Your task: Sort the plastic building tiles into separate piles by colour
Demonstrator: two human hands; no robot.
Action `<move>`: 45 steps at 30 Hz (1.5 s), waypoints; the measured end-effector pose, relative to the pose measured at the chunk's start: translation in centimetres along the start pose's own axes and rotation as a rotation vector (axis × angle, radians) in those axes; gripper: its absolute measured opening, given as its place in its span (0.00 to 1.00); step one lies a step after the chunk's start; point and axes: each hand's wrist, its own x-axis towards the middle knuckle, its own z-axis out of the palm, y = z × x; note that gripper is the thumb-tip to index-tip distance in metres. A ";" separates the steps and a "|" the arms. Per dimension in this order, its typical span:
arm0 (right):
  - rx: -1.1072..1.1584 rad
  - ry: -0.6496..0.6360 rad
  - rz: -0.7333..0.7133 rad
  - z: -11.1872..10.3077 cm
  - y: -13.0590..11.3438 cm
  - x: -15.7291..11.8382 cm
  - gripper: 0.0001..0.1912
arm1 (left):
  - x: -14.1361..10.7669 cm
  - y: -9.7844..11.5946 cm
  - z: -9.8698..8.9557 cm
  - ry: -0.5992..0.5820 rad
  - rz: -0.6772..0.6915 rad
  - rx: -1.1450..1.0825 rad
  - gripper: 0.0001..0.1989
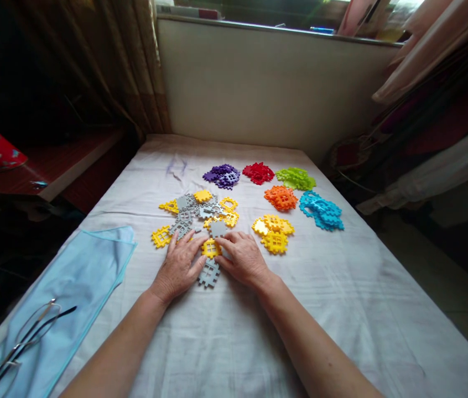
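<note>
Look just on the near side of the mixed gray-and-yellow pile (182, 202) for the yellow window tile (211, 249), between left hand (178, 268) and right hand (244, 260), both with fingertips bent at its sides; cannot tell whether pinched. Likely light, stiff, slightly slick plastic; best held by the toothed edges. Near side of the pile, crowding the grasp: gray tile (209, 275). Right of it: yellow stack (275, 242). Beyond: purple heap (221, 176). Near left: blue cloth (103, 257), glasses (20, 346).

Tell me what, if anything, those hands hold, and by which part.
The left hand and right hand flank a yellow windowed piece at its side edges; whether it's gripped is unclear.
</note>
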 end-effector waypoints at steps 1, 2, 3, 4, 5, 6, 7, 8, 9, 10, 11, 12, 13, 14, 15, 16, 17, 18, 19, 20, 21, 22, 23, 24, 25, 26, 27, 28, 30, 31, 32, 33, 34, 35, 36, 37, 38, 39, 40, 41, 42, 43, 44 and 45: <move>-0.004 -0.004 0.003 0.0 0.0 0.0 0.17 | 0.0 0.0 0.0 -0.003 -0.001 -0.005 0.22; -0.006 -0.006 0.004 0.1 0.1 0.0 0.17 | 0.1 0.0 -0.1 -0.008 -0.001 -0.010 0.23; -0.006 -0.005 0.003 0.1 0.1 0.0 0.18 | 0.1 0.0 -0.2 -0.016 0.001 -0.016 0.23; -0.005 -0.002 0.000 0.2 0.2 -0.1 0.18 | 0.1 0.0 -0.2 -0.023 0.001 -0.021 0.23; -0.004 0.002 -0.003 0.3 0.3 -0.1 0.19 | 0.1 0.0 -0.3 -0.030 0.003 -0.026 0.24; -0.003 0.006 -0.006 0.4 0.3 -0.2 0.19 | 0.2 0.0 -0.3 -0.035 0.003 -0.030 0.24; -0.002 0.009 -0.011 0.5 0.4 -0.2 0.20 | 0.2 0.0 -0.3 -0.039 0.004 -0.034 0.24; -0.003 0.013 -0.017 0.6 0.4 -0.2 0.20 | 0.2 0.0 -0.3 -0.042 0.004 -0.037 0.24; -0.006 0.019 -0.023 0.7 0.4 -0.2 0.19 | 0.2 0.0 -0.3 -0.046 0.005 -0.040 0.24; -0.011 0.026 -0.030 0.8 0.4 -0.1 0.19 | 0.1 0.0 -0.3 -0.050 0.008 -0.041 0.24; -0.018 0.036 -0.036 1.0 0.4 -0.1 0.18 | 0.1 0.0 -0.3 -0.051 0.011 -0.040 0.24; -0.026 0.046 -0.041 1.1 0.4 0.0 0.16 | 0.1 0.0 -0.3 -0.049 0.012 -0.036 0.24; -0.034 0.054 -0.042 1.2 0.4 0.0 0.14 | 0.1 0.0 -0.3 -0.046 0.015 -0.031 0.24; -0.039 0.059 -0.042 1.3 0.4 0.1 0.12 | 0.1 0.0 -0.2 -0.041 0.015 -0.025 0.25; -0.041 0.061 -0.040 1.3 0.4 0.1 0.11 | 0.1 0.0 -0.2 -0.035 0.013 -0.018 0.25; -0.041 0.059 -0.038 1.4 0.4 0.2 0.11 | 0.1 0.0 -0.1 -0.030 0.009 -0.011 0.26; -0.037 0.056 -0.037 1.3 0.4 0.2 0.11 | 0.1 0.0 -0.1 -0.028 0.006 -0.003 0.26; -0.031 0.052 -0.038 1.3 0.4 0.2 0.11 | 0.1 0.0 0.0 -0.027 0.003 0.004 0.26; -0.023 0.047 -0.040 1.2 0.4 0.2 0.11 | 0.0 0.0 0.1 -0.025 0.001 0.010 0.26; -0.015 0.041 -0.042 1.1 0.4 0.1 0.12 | 0.0 0.0 0.1 -0.022 0.000 0.013 0.26; -0.008 0.036 -0.041 1.0 0.4 0.1 0.14 | 0.0 0.0 0.1 -0.021 0.000 0.012 0.26; -0.002 0.031 -0.037 0.8 0.3 0.0 0.17 | 0.1 0.0 0.1 -0.023 0.000 0.007 0.26; 0.002 0.026 -0.032 0.7 0.3 0.0 0.20 | 0.1 0.0 0.0 -0.027 0.000 -0.001 0.26; 0.005 0.018 -0.028 0.6 0.3 -0.1 0.23 | 0.1 -0.1 0.0 -0.034 0.002 -0.011 0.26; 0.007 0.007 -0.027 0.5 0.2 -0.1 0.24 | 0.1 -0.1 -0.1 -0.043 0.005 -0.020 0.26; 0.009 -0.006 -0.030 0.4 0.2 -0.1 0.24 | 0.1 -0.2 -0.1 -0.050 0.008 -0.027 0.25; 0.010 -0.020 -0.036 0.3 0.3 0.0 0.22 | 0.1 -0.2 -0.2 -0.057 0.010 -0.033 0.25; 0.011 -0.034 -0.044 0.2 0.3 0.0 0.21 | 0.1 -0.3 -0.2 -0.062 0.013 -0.038 0.25; 0.012 -0.055 -0.059 -0.1 0.4 0.0 0.20 | 0.1 -0.4 -0.2 -0.065 0.018 -0.045 0.25; 0.013 -0.064 -0.065 -0.2 0.5 0.1 0.20 | 0.0 -0.4 -0.2 -0.063 0.019 -0.046 0.25; 0.017 -0.073 -0.069 -0.3 0.6 0.1 0.20 | 0.0 -0.4 -0.2 -0.060 0.020 -0.047 0.25; 0.019 -0.081 -0.070 -0.4 0.6 0.1 0.20 | 0.0 -0.3 -0.2 -0.056 0.019 -0.047 0.25; 0.020 -0.085 -0.068 -0.4 0.7 0.1 0.20 | 0.0 -0.3 -0.2 -0.051 0.015 -0.047 0.26; 0.019 -0.085 -0.062 -0.4 0.7 0.1 0.19 | 0.0 -0.2 -0.2 -0.050 0.010 -0.048 0.26; 0.016 -0.082 -0.053 -0.4 0.8 0.1 0.19 | 0.1 -0.2 -0.2 -0.051 0.007 -0.048 0.26; 0.012 -0.075 -0.044 -0.4 0.8 0.1 0.19 | 0.1 -0.2 -0.2 -0.055 0.005 -0.048 0.27; 0.009 -0.064 -0.036 -0.3 0.9 0.1 0.20 | 0.1 -0.2 -0.2 -0.059 0.006 -0.048 0.27; 0.007 -0.051 -0.029 -0.2 0.9 0.1 0.20 | 0.1 -0.2 -0.2 -0.059 0.007 -0.047 0.27; 0.008 -0.035 -0.024 -0.1 0.9 0.1 0.20 | 0.0 -0.2 -0.1 -0.056 0.008 -0.045 0.27; 0.010 -0.018 -0.021 0.1 1.0 0.0 0.20 | 0.0 -0.2 -0.1 -0.050 0.008 -0.042 0.27; 0.014 -0.003 -0.020 0.2 1.0 0.0 0.20 | 0.0 -0.3 -0.1 -0.042 0.007 -0.038 0.27; 0.020 0.008 -0.023 0.3 1.0 0.0 0.20 | 0.0 -0.3 -0.1 -0.034 0.007 -0.034 0.27; 0.027 0.015 -0.028 0.4 1.0 0.0 0.20 | 0.0 -0.3 -0.1 -0.025 0.007 -0.032 0.27; 0.032 0.017 -0.036 0.5 1.0 0.0 0.20 | -0.1 -0.3 -0.1 -0.019 0.010 -0.031 0.27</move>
